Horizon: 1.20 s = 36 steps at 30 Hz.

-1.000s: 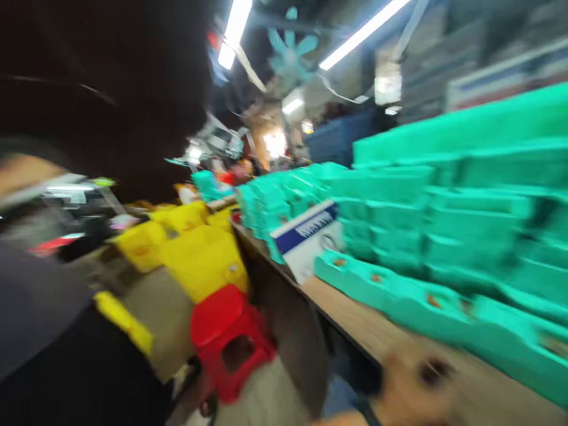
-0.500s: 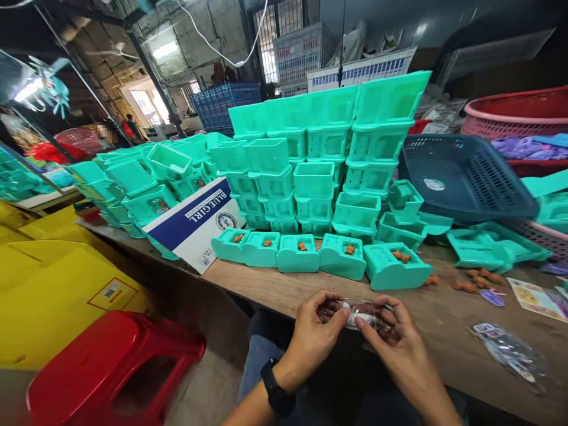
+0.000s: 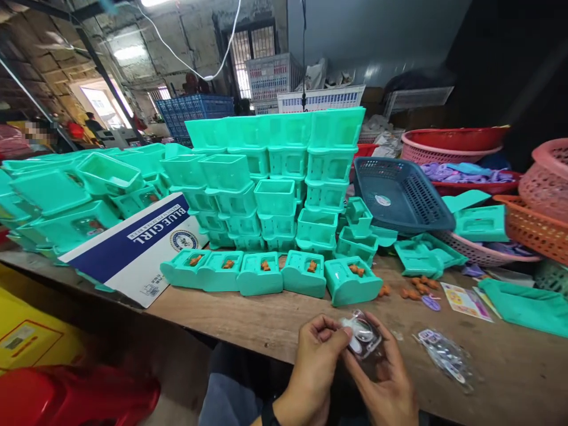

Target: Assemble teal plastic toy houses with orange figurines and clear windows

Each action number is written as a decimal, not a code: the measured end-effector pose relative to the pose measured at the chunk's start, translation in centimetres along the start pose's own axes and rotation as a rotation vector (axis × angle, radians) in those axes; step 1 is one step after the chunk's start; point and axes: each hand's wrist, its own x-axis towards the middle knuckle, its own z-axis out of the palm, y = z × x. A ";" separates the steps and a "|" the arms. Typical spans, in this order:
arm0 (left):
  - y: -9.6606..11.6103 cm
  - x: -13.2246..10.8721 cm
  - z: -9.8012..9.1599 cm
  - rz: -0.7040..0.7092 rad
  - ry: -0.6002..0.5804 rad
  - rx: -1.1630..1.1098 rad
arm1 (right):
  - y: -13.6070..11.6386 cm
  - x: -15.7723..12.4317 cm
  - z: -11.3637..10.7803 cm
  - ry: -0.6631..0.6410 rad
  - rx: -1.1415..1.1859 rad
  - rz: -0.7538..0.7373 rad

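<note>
Both hands meet at the table's front edge around a small clear plastic piece [image 3: 364, 336] with a white part in it. My left hand [image 3: 317, 361] pinches its left side between thumb and fingers. My right hand [image 3: 382, 370] holds it from the right and below, fingers curled round it. Beyond the hands stands a row of several turquoise boxes [image 3: 260, 284], each with a small orange-brown figure [image 3: 265, 265] in its top recess. More clear plastic pieces [image 3: 446, 358] lie on the table to the right of my right hand.
Stacked turquoise bins [image 3: 277, 207] rise behind the row. A white and blue carton [image 3: 137, 248] leans at the left. Loose brown figures [image 3: 419, 287], a printed card [image 3: 465, 300] and a dark basket [image 3: 402, 195] are at the right. A red stool [image 3: 75, 393] stands lower left.
The view has swung right, bringing more baskets into sight. The clear piece is now tilted up and turned between my hands, which both still hold it.
</note>
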 end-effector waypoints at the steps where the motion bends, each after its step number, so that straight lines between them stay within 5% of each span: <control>1: -0.3 0.2 0.7 -0.019 -0.012 -0.010 | 0.0 0.3 -0.6 0.025 0.022 0.008; 8: -1.3 0.8 3.9 -0.062 -0.121 -0.003 | -0.7 2.2 -4.3 0.090 0.116 -0.039; 11: -0.7 1.1 4.1 0.011 -0.186 0.238 | -1.6 3.0 -4.8 0.136 0.140 -0.051; 14: 1.4 2.3 4.0 0.498 -0.217 0.755 | -2.5 4.3 -5.4 0.192 0.149 -0.040; 17: 4.0 4.8 4.5 0.953 -0.245 1.304 | -2.3 5.8 -6.3 0.111 0.117 0.037; 20: 5.6 7.4 5.5 0.917 -0.285 1.833 | -1.3 6.9 -7.3 -0.010 0.083 0.147; 22: 5.8 8.4 5.9 0.862 -0.323 1.994 | -0.7 7.3 -7.9 -0.086 0.071 0.191; 30: 6.0 7.8 4.3 0.856 -0.445 2.036 | -0.8 7.1 -8.8 -0.098 0.071 0.163; 36: 5.7 8.7 4.7 0.808 -0.426 1.996 | -1.6 6.8 -9.0 -0.109 0.000 0.123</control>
